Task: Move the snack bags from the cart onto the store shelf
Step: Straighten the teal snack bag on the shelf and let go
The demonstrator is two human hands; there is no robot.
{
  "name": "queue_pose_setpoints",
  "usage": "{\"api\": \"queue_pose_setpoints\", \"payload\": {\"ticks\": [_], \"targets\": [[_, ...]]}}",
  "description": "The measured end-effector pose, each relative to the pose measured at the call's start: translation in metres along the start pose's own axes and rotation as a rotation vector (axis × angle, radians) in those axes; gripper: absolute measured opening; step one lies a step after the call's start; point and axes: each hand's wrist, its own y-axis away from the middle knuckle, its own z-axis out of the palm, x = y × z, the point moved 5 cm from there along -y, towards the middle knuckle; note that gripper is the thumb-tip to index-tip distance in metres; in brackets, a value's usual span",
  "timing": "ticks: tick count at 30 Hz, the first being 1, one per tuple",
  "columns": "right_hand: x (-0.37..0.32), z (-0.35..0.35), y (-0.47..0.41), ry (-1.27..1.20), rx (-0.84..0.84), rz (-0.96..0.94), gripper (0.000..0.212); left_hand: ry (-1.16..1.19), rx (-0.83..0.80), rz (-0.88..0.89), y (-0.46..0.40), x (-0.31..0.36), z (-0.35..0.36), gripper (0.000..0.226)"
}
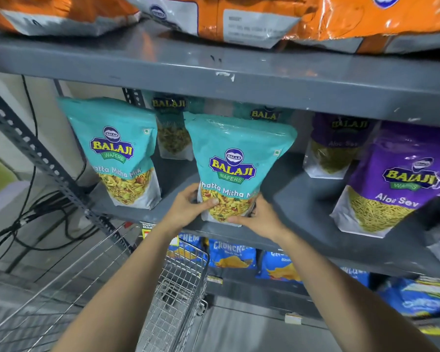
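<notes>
Both hands hold the shiny teal snack bag (239,171) low down, the left hand (188,207) and the right hand (258,219) on each side, so it stands up straight on the grey metal shelf (302,199), label facing out like the other teal bag (117,153) beside it.

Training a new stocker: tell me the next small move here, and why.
Probably set the teal Khatta Mitha Mix bag down upright on the grey shelf and let go: the left hand and right hand hold its bottom at the shelf's front edge.
</notes>
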Motion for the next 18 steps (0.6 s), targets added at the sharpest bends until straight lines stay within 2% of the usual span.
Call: {"api": "queue_pose_setpoints", "payload": {"ticks": [3,5,8,10,11,13,15,18], "targets": [[-0.003,0.001,0.001,0.001,-0.007,-0.014,0.093,-0.011,-0.005,-0.007,0.006,0.004,0.001,0.050],[-0.004,-0.001,0.004,-0.003,-0.008,0.005,0.095,0.015,0.013,-0.003,0.011,0.007,0.002,0.064],[0.000,-0.011,0.019,-0.089,0.013,0.006,0.101,-0.027,0.242,0.036,0.029,0.009,-0.001,0.081],[0.009,-0.029,0.033,-0.143,0.072,0.004,0.105,-0.041,0.454,0.110,0.048,0.012,-0.001,0.068],[0.015,-0.040,0.042,-0.163,0.114,-0.007,0.097,-0.046,0.545,0.163,0.057,0.014,0.002,0.056],[0.029,-0.069,0.061,-0.183,0.219,-0.041,0.069,-0.053,0.599,0.268,0.069,0.020,0.020,0.031],[0.046,-0.102,0.084,-0.144,0.353,-0.050,0.044,-0.097,0.536,0.346,0.073,0.027,0.052,0.015],[0.076,-0.162,0.122,-0.094,0.646,-0.043,0.027,-0.172,0.429,0.453,0.070,0.040,0.117,0.012]]}}
